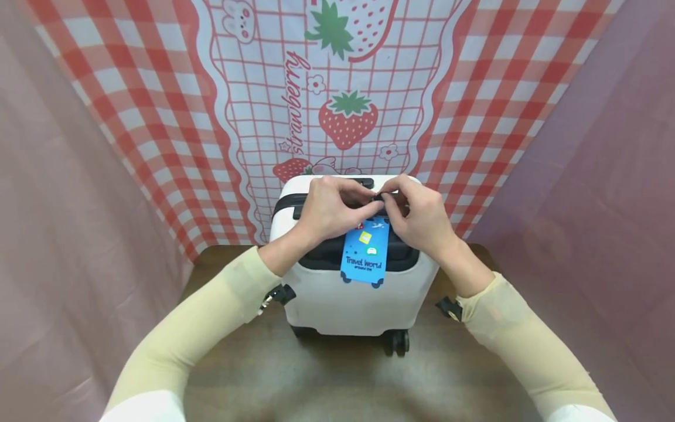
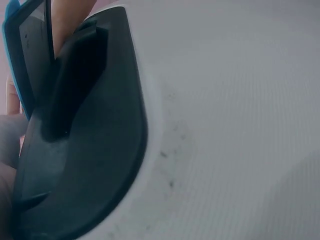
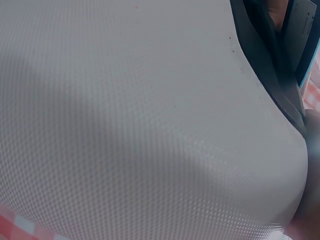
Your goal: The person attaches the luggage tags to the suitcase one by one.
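A white hard-shell suitcase (image 1: pixel 348 308) stands upright, with a blue luggage tag (image 1: pixel 365 252) reading "Travel World" hanging at its black handle recess (image 1: pixel 321 258). Over the suitcase top, my left hand (image 1: pixel 334 208) pinches a small black strap (image 1: pixel 378 197) above the tag between thumb and fingers. From the other side my right hand (image 1: pixel 422 217) pinches the same strap, its fingertips close to the left ones. The left wrist view has the dark recess (image 2: pixel 110 135) beside the tag's edge (image 2: pixel 15 60); the right wrist view mostly shows the ribbed white shell (image 3: pixel 150 110).
The suitcase rests on a brown wooden surface (image 1: pixel 337 387), one black wheel (image 1: pixel 398 341) showing. Behind it hangs a red-and-white strawberry cloth (image 1: pixel 348 123). Pink curtains (image 1: pixel 68 234) close off both sides.
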{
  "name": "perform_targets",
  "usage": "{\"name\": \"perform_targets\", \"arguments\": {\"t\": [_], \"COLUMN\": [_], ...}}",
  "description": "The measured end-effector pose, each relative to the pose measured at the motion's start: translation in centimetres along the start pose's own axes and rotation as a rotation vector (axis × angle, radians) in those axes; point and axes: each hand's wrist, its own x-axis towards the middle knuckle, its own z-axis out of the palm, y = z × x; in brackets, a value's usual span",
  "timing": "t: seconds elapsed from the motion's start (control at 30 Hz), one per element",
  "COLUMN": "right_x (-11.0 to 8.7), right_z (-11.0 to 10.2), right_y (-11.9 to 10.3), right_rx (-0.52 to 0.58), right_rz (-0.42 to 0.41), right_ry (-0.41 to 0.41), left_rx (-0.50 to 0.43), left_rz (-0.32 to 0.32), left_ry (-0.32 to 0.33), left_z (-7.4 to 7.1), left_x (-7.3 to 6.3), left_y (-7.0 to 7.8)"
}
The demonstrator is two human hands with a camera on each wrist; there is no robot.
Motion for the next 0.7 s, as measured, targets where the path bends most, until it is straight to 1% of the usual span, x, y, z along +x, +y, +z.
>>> {"name": "perform_targets", "arguments": {"t": [0.07,0.27,0.43,0.53,0.6,0.7], "right_x": [0.0,0.2,1.2,1.7,1.7,1.5], "right_z": [0.0,0.0,0.2,0.6,0.7,0.9], "right_y": [0.0,0.2,0.0,-0.1,-0.2,-0.3], "right_rx": [-0.004,0.003,0.032,0.052,0.058,0.051], "right_rz": [-0.007,-0.015,-0.007,0.020,0.031,0.029], "right_ry": [0.011,0.001,-0.039,-0.067,-0.066,-0.038], "left_rx": [0.003,0.016,0.014,0.013,0.010,0.014], "left_rz": [-0.005,-0.020,-0.011,-0.016,-0.016,-0.011], "left_ry": [-0.003,-0.007,0.012,0.031,0.031,0.026], "left_z": [0.1,0.1,-0.2,-0.3,-0.3,-0.4], "left_x": [0.0,0.0,0.0,-0.1,-0.2,-0.2], "left_y": [0.1,0.2,-0.1,-0.1,-0.1,0.0]}}
